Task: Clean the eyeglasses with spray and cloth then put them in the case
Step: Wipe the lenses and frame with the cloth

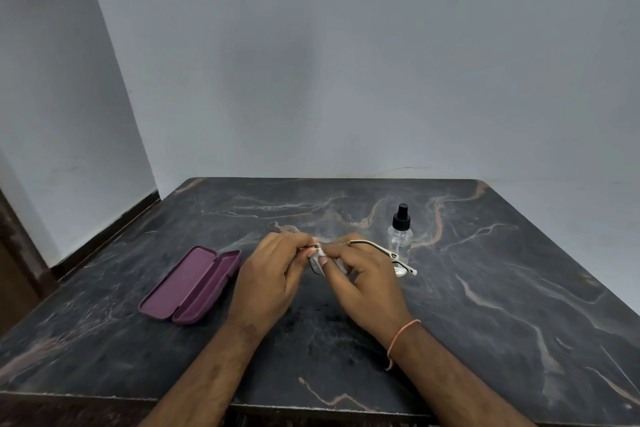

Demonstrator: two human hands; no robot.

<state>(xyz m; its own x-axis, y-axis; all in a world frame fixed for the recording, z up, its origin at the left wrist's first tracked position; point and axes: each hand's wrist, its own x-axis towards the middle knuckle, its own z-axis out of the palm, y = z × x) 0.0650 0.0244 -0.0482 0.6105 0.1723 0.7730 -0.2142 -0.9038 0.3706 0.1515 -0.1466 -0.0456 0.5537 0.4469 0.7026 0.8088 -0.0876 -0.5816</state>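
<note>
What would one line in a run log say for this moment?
step: wiping lens | left hand: holds eyeglasses | right hand: rubs with cloth | spray bottle: upright on table | case: open, empty

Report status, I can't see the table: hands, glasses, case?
Left hand and right hand both on eyeglasses, wiping. Case open, empty. Spray bottle upright, clear.

Dim, even indoor light, faint shadows, wide-angle bowing at edges, perhaps slightly soft focus
</note>
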